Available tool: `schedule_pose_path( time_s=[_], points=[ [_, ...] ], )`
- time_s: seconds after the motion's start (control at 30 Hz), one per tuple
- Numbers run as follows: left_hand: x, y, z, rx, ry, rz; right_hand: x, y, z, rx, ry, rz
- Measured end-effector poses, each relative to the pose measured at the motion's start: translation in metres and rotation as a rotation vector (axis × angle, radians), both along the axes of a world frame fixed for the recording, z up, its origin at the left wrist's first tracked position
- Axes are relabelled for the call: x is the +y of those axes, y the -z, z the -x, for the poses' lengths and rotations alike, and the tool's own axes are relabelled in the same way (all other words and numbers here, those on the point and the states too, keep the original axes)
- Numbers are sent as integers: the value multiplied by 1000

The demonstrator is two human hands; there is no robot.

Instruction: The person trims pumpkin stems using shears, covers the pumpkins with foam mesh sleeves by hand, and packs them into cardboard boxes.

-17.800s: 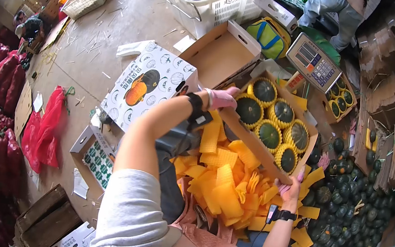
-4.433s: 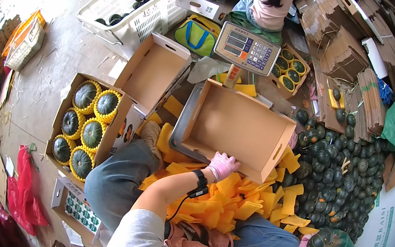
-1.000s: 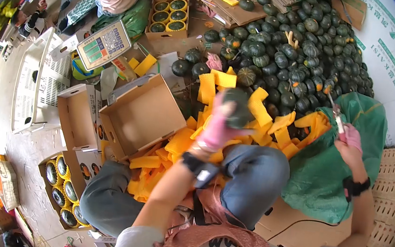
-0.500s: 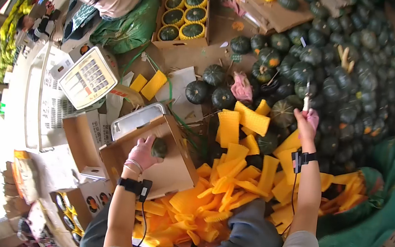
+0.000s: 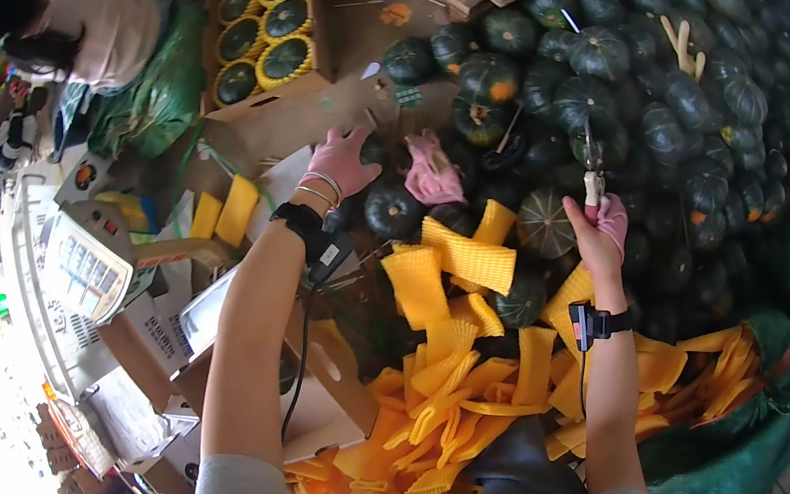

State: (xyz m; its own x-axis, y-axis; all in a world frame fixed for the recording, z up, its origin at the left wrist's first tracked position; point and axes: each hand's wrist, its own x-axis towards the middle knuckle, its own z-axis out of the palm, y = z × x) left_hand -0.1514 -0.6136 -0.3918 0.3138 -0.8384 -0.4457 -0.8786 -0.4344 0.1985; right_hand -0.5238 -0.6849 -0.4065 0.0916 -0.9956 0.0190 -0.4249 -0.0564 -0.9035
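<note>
My left hand (image 5: 341,164), in a pink glove, reaches to a dark green kabocha squash (image 5: 374,150) on the floor. Its fingers and thumb are spread around the squash's near side; whether they grip it is unclear. Another kabocha (image 5: 394,211) sits just beside it. My right hand (image 5: 601,231), also pink-gloved, is closed around the pale handles of pruning shears (image 5: 592,179), blades pointing away over the squash pile. Below my left forearm is an open cardboard box (image 5: 339,391), partly hidden by the arm, with a dark green squash (image 5: 287,370) in it.
Yellow foam net sleeves (image 5: 456,387) lie heaped before me. A large kabocha pile (image 5: 673,135) fills the right, beside a green sack (image 5: 716,474). A packed box (image 5: 322,80) of sleeved squashes, a scale (image 5: 89,265) and a seated person (image 5: 102,29) are at left.
My left hand has left the squash in the box and moved forward to the squashes on the floor. The right hand still holds the shears. The view has shifted.
</note>
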Motion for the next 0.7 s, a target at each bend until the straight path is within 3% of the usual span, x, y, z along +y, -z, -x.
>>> schedule_pose_path(
  time_s=[0.27, 0.3, 0.37, 0.4, 0.43, 0.47, 0.53, 0.6, 0.63, 0.7],
  points=[
    [-8, 20, 24, -54, -315, 84, -1, -3, -2, 181, 29, 41],
    [-4, 24, 20, -40, -357, 205, -1, -6, -3, 241, 40, 76],
    [-5, 24, 5, 573, -550, 387, -1, -13, 0, 310, 53, 77],
    [-5, -1, 4, 866, -638, 475, -1, -13, -1, 307, 49, 45],
    [2, -29, 4, 1265, -804, 390, -1, -9, 0, 331, 58, 64],
    [13, -38, -1, 1535, -794, 396, -1, -4, 0, 341, 58, 85],
    [34, -82, 8, 1845, -901, 334, 1, -13, -4, 347, 53, 67],
    [62, -107, 15, 2021, -802, 298, 1, -18, -6, 279, 58, 139],
    [83, -126, 27, 2000, -991, 406, 2, -23, -8, 288, 61, 123],
    [125, -155, 39, 1856, -893, 409, 3, -22, -8, 447, 22, 242]
  ],
)
